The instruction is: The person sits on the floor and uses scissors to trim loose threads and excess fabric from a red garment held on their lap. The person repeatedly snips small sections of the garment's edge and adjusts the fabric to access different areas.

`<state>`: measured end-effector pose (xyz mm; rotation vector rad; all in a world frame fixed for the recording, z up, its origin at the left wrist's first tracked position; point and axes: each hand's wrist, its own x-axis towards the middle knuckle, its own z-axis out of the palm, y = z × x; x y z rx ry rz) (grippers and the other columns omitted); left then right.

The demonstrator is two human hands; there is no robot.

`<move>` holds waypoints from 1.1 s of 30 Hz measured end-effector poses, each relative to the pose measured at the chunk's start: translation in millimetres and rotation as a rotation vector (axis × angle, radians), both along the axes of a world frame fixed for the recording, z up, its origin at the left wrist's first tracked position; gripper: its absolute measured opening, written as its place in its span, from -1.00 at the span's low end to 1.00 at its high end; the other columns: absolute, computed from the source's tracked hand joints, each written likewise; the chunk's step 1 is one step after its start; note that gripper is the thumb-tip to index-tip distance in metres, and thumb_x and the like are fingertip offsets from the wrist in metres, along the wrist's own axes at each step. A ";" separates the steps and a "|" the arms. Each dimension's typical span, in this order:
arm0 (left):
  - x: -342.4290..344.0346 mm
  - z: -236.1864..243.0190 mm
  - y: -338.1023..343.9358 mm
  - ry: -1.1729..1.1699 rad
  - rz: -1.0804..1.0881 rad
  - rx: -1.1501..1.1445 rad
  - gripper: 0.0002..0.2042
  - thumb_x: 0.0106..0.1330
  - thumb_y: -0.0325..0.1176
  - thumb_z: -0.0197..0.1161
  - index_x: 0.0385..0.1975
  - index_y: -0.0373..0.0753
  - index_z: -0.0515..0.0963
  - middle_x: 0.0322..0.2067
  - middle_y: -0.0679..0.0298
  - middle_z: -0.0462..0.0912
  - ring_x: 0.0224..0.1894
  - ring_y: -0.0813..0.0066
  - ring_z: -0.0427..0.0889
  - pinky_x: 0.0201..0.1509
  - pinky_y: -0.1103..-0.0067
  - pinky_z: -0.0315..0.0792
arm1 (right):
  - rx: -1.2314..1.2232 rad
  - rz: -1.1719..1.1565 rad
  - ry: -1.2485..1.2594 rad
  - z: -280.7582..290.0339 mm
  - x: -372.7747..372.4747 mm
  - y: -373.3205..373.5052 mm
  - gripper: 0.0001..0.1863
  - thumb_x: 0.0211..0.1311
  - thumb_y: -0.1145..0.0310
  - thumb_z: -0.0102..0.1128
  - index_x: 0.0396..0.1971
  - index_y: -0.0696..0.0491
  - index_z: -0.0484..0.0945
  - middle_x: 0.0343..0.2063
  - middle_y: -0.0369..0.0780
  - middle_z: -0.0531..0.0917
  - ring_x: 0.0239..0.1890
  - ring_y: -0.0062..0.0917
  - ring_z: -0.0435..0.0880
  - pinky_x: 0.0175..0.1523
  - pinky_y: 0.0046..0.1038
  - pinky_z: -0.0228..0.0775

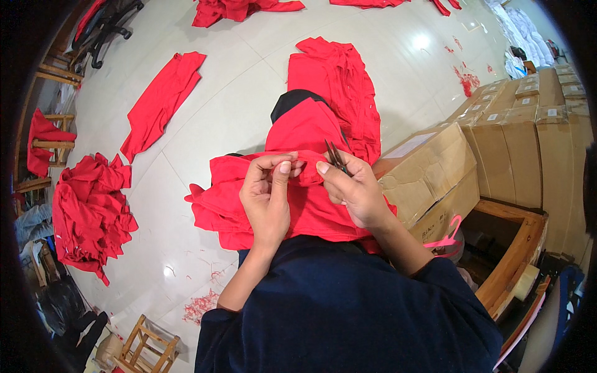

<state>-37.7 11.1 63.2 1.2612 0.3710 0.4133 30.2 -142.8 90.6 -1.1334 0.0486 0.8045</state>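
Note:
A red garment (236, 199) is spread over my lap in the head view, with its folds under both hands. My left hand (267, 199) pinches an edge of the red fabric between thumb and fingertips, raised above the folds. To its right, my right hand (353, 193) grips small dark thread snips (336, 155), points upward, and also rests at the red fabric. Beyond them lie a black piece (292, 98) and another red garment (336, 87).
A red heap (93, 217) and a red garment (161, 105) lie on the tiled floor (242, 74) at left, near a wooden stool (149, 345). At right stand stacked cardboard boxes (510, 143), an open carton (429, 186), a pink hanger (451, 239) and a wooden frame (516, 261).

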 end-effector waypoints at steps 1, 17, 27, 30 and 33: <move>-0.5 0.5 0.8 0.014 -0.001 0.023 -0.88 0.55 -0.48 0.19 -0.08 -0.41 0.57 -0.03 0.07 0.72 -0.07 0.51 0.70 0.07 0.57 0.59 | 0.034 0.007 0.049 -1.1 0.2 -0.9 -0.90 0.54 0.34 0.19 -0.24 -0.01 0.59 -0.56 -0.55 0.39 -0.59 -0.90 0.20 -0.52 -0.68 -0.03; 0.3 3.8 4.0 -0.025 0.005 0.650 -0.97 0.42 -0.60 0.29 -0.26 -0.39 0.65 -0.20 0.20 0.72 -0.21 0.54 0.67 -0.10 0.62 0.56 | -0.049 0.031 -0.006 2.6 -1.7 0.4 -0.85 0.57 0.33 0.14 -0.28 0.01 0.56 -0.65 -0.53 0.28 -0.68 -0.86 0.11 -0.58 -0.64 -0.07; 0.2 -2.3 10.3 0.027 -0.036 0.019 -0.84 0.63 -0.37 0.10 -0.16 -0.34 0.50 -0.31 0.25 0.65 -0.28 0.59 0.63 -0.09 0.61 0.55 | 0.036 -0.045 0.139 0.3 1.3 -1.1 -0.90 0.53 0.32 0.13 -0.24 -0.01 0.53 -0.64 -0.53 0.31 -0.69 -0.84 0.16 -0.59 -0.63 -0.06; 0.7 3.7 5.1 0.031 -0.037 -0.007 -0.86 0.60 -0.42 0.14 -0.14 -0.37 0.53 -0.28 0.22 0.69 -0.24 0.57 0.67 -0.06 0.60 0.57 | 0.014 -0.039 0.108 -0.4 1.5 0.3 -0.90 0.54 0.33 0.12 -0.24 -0.01 0.53 -0.64 -0.54 0.31 -0.69 -0.85 0.16 -0.59 -0.64 -0.06; -0.7 -2.6 5.2 -0.009 -0.044 0.156 -0.89 0.52 -0.50 0.23 -0.12 -0.41 0.61 -0.23 0.19 0.73 -0.20 0.55 0.70 -0.04 0.60 0.58 | -0.008 -0.037 0.042 0.6 -1.1 2.2 -0.90 0.55 0.35 0.12 -0.23 0.00 0.54 -0.62 -0.55 0.31 -0.67 -0.88 0.15 -0.58 -0.64 -0.06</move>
